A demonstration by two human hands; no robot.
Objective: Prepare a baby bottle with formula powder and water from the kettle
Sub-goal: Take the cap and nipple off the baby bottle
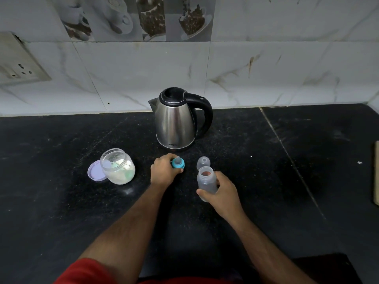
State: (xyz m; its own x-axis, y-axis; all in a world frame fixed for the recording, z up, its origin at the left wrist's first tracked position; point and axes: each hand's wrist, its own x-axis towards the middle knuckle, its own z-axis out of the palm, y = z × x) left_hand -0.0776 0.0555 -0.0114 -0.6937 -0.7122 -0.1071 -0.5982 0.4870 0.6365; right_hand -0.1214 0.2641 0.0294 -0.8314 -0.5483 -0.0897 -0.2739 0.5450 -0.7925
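**On the counter: bottle opened, teat being set aside**

Before the kettle (176, 119), the right hand (222, 190) is gripping the uncapped, seemingly empty bottle (206, 181), while the left hand (163, 171) is holding the blue teat ring (178, 162) at the counter (61, 201). Powder seems next: the open jar (118, 167), left of both hands, needs scooping.

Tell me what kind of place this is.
Most likely a home kitchen: a dark stone counter against a tiled wall, an electric kettle on it, and a wall socket at the left.
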